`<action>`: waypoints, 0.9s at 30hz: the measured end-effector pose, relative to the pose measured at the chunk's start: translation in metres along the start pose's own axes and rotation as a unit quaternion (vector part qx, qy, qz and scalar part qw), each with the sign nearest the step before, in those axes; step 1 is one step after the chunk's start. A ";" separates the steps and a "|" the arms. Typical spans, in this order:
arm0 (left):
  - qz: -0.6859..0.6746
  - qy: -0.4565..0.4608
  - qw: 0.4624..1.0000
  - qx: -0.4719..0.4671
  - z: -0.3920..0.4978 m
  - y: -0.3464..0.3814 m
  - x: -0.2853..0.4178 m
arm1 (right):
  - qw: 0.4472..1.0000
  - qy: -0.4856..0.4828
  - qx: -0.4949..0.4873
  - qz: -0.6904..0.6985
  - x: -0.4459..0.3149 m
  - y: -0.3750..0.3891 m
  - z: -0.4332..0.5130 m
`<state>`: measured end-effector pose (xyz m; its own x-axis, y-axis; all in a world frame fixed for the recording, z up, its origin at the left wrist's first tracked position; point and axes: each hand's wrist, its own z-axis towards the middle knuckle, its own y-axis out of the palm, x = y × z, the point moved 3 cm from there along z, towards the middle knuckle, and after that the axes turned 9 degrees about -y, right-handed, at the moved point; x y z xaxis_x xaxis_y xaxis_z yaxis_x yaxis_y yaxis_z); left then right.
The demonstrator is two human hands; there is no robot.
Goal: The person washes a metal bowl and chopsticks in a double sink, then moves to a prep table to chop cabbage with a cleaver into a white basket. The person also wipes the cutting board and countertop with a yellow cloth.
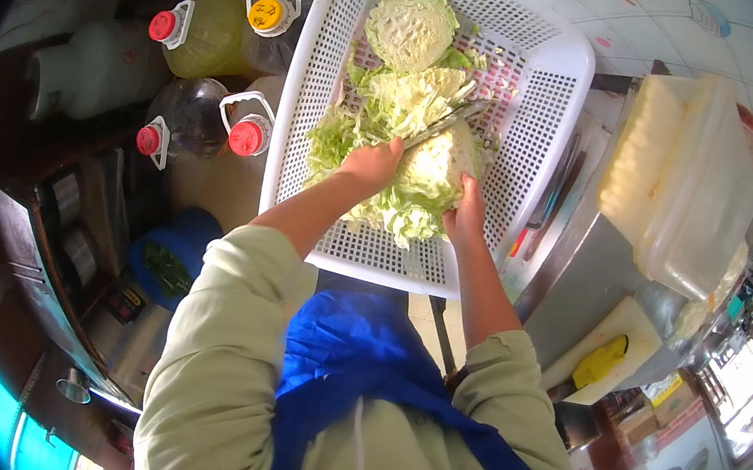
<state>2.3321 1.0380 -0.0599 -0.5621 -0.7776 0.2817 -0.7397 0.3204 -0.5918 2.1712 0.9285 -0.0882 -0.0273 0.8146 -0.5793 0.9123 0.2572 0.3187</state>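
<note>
My left hand (373,165) is closed around a knife (444,124), whose handle is hidden in my fist. The blade slants up to the right against a cabbage piece (440,161). On that piece's right side, my right hand (469,208) grips the edge with the thumb on top. Shredded cabbage (412,100) lies above and left of the blade, with more leaves below my hands. A cut cabbage half (412,31) rests cut face up at the far end. All of it sits in a white perforated plastic basket (546,108).
Several capped plastic jugs (210,35) stand left of the basket. Below them is a blue bowl (206,227) holding green leaves. To the right, a translucent plastic bin (704,185) and a white cutting board (639,327) with a yellow cloth-like item (601,361) occupy a metal counter (562,316).
</note>
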 end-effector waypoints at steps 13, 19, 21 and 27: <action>-0.004 0.014 0.999 0.029 -0.078 -0.021 -0.013 | 0.999 -0.047 -0.014 -0.022 -0.001 0.000 -0.005; 0.010 0.015 1.000 0.009 -0.006 0.003 0.005 | 1.000 -0.023 -0.004 -0.013 0.001 -0.012 -0.001; 0.017 0.020 1.000 0.007 0.002 -0.002 0.005 | 0.999 -0.037 -0.016 -0.015 0.003 -0.018 -0.001; -0.023 0.002 1.000 -0.004 -0.059 -0.034 -0.010 | 0.999 -0.046 -0.016 -0.007 0.007 -0.019 -0.001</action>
<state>2.3406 1.0669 0.0020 -0.5280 -0.7901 0.3115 -0.7685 0.2884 -0.5712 2.1527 0.9298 -0.0973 -0.0002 0.7604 -0.6494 0.8985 0.2853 0.3337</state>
